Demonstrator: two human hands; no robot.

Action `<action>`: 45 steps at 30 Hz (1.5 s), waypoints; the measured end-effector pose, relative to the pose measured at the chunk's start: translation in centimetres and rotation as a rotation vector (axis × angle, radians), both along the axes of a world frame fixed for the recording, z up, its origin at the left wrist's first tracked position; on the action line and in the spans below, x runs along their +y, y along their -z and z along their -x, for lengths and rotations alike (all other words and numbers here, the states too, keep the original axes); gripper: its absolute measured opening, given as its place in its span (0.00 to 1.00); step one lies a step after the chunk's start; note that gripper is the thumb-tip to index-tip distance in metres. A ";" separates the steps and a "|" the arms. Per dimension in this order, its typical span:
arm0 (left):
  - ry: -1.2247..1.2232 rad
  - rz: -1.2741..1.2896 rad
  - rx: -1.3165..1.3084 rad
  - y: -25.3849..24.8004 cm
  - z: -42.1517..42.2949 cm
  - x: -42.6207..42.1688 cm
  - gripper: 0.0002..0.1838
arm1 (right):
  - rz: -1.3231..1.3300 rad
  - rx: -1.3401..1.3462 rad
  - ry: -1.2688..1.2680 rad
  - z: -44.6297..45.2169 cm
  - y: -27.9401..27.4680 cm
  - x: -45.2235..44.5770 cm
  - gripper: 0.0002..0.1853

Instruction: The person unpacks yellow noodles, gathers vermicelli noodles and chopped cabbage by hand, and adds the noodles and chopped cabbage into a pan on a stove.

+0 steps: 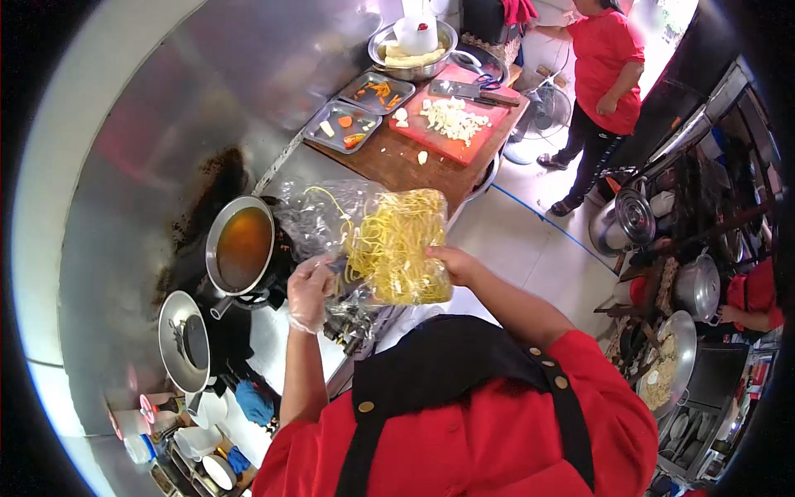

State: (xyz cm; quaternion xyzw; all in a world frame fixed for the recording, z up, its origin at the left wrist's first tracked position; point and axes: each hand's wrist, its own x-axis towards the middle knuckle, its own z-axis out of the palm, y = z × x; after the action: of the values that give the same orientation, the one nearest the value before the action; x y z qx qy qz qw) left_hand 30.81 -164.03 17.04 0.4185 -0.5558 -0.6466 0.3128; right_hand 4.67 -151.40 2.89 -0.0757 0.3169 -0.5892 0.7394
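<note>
A clear plastic bag of yellow noodles (403,240) is held up in front of me, its loose plastic spreading left towards the stove. My left hand (308,286), in a thin clear glove, is closed at the bag's lower left side, gripping the plastic. On the right edge, my right hand (451,263) grips the bag with the noodles. Some strands trail out to the left inside the plastic. Left of the bag, a pan of brownish liquid (246,248) sits on the stove.
Ahead, a wooden table (377,164) carries a red cutting board (431,137) with chopped pieces, a cleaver (464,89) and vegetable trays (341,124). An empty wok (172,331) is at left. One person (609,74) stands beyond; another person's hand (729,313) is at a pot on the right.
</note>
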 end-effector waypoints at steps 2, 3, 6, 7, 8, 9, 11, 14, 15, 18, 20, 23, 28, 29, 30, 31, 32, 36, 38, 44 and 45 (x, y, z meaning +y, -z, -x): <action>-0.194 0.093 -0.068 3.6 -1.8 -2.1 0.10 | 0.064 0.391 -0.032 -0.4 0.5 -3.0 0.29; -0.200 0.088 -0.078 5.8 -3.2 -3.0 0.10 | -0.023 0.577 -0.082 -0.7 -2.7 -3.4 0.31; -0.295 0.141 -0.331 10.0 -7.0 -4.6 0.09 | 0.084 1.092 -0.262 0.0 9.1 -7.2 0.28; -0.347 0.058 -0.378 10.6 -8.0 -4.8 0.10 | -0.056 1.289 -0.229 0.0 4.3 -6.4 0.26; -0.399 -0.027 -0.425 11.0 -8.6 -4.7 0.11 | -0.062 1.281 -0.232 0.8 3.8 -6.6 0.26; -0.470 -0.004 -0.361 11.1 -8.8 -4.2 0.13 | 0.003 1.266 -0.224 2.3 3.7 -6.9 0.28; -0.571 -0.020 -0.214 9.9 -9.0 -3.0 0.19 | 0.080 1.278 -0.146 6.1 3.4 -7.3 0.24; -0.642 0.049 -0.330 8.0 -10.3 -1.6 0.20 | 0.014 1.413 0.125 14.4 4.9 -8.6 0.18; -0.693 0.072 -0.339 7.2 -10.8 -0.9 0.19 | 0.047 1.615 0.222 17.6 3.6 -9.2 0.17; -1.022 0.417 -0.499 5.9 -10.9 -0.3 0.16 | -0.154 1.625 0.298 27.8 1.9 -13.3 0.16; -1.183 0.772 -0.878 2.3 -5.9 0.2 0.14 | -0.145 1.636 0.361 33.0 -1.0 -16.7 0.17; -1.219 0.867 -0.844 -2.0 4.9 -2.0 0.11 | 0.072 1.811 0.405 38.9 -5.5 -22.4 0.22; -0.778 1.110 -0.781 -6.5 22.2 -7.4 0.07 | 0.287 1.956 0.406 45.2 -11.5 -35.8 0.34; -0.657 1.177 -0.809 -7.5 24.8 -7.8 0.08 | 0.169 2.001 0.330 45.9 -12.4 -38.0 0.35; -0.529 1.235 -0.839 -8.4 26.9 -7.9 0.09 | 0.045 2.038 0.247 46.4 -12.7 -39.7 0.36; -0.460 1.304 -0.836 -8.7 28.4 -7.9 0.13 | 0.032 2.034 0.173 47.3 -12.6 -40.9 0.36; -0.426 1.270 -0.844 -8.2 29.0 -7.9 0.13 | 0.052 2.024 0.159 48.3 -12.1 -42.1 0.36; -0.507 1.112 -0.892 -5.7 28.0 -6.7 0.12 | 0.170 1.951 0.083 49.7 -11.3 -43.5 0.21; -0.559 1.005 -0.932 -4.6 26.1 -5.3 0.12 | 0.314 1.986 0.120 49.7 -12.0 -42.6 0.18; -0.963 0.698 -0.877 -2.2 22.7 -2.6 0.05 | 0.636 1.945 -0.171 42.6 -16.3 -38.0 0.13; -0.954 0.701 -0.873 -1.7 22.3 -2.5 0.05 | 0.566 1.800 -0.202 40.5 -15.4 -37.0 0.14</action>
State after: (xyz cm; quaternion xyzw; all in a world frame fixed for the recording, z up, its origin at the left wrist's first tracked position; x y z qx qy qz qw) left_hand 8.53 -166.54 18.75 0.7096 -0.5613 0.0012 0.4259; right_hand -35.83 -188.36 18.29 -0.7049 0.6052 -0.2980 0.2193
